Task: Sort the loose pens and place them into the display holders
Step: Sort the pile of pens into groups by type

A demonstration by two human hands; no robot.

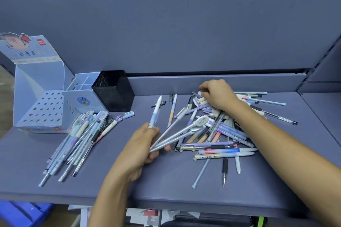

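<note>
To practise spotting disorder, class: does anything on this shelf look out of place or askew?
Yes. The loose pens lie in a criss-crossed heap on the right of the shelf, with a few strays lying clear of it, while the black mesh cup and the holed display box show none inside.

Blue-grey shelf (166, 186) runs wide under a matching back panel (184, 24); below its front edge, a blue crate (24, 212) left; scattered papers (147, 215) in the middle.
</note>
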